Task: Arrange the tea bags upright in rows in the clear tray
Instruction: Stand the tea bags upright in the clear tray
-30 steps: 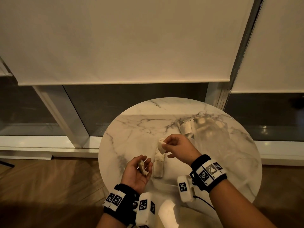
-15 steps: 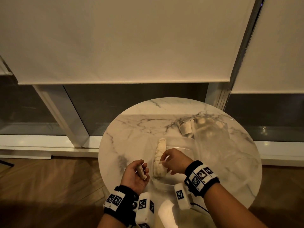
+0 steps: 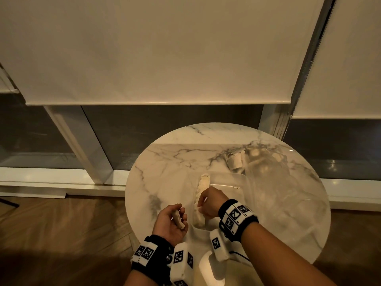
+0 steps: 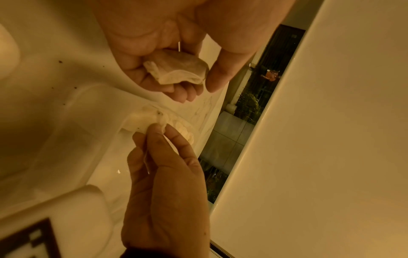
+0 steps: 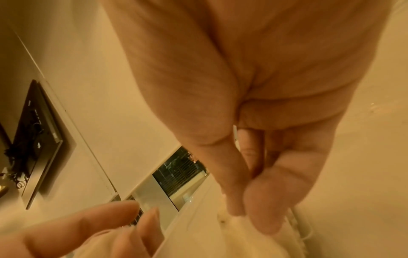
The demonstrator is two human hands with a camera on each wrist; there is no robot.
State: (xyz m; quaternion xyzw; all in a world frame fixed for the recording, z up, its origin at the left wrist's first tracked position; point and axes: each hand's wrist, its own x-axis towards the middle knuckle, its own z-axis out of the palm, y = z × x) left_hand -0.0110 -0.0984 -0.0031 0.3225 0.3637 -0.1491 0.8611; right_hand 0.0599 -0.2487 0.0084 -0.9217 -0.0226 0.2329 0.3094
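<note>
A clear tray (image 3: 231,178) lies in the middle of the round marble table (image 3: 165,162). A row of pale tea bags (image 3: 203,181) stands along the tray's left side. My right hand (image 3: 203,203) reaches down at the near part of that row and pinches the top of one tea bag (image 4: 159,123) between thumb and fingertips (image 5: 262,214). My left hand (image 3: 177,218) hovers palm up just left of the tray, fingers curled round a spare tea bag (image 4: 176,69).
A crumpled clear plastic bag (image 3: 268,172) with more tea bags lies at the table's right. A few loose tea bags (image 3: 236,161) lie behind the tray. The table edge is close to my wrists; window glass and roller blinds stand behind.
My right hand came down from above the tray with a tea bag to the near part of the row. The left hand kept its tea bag and barely moved.
</note>
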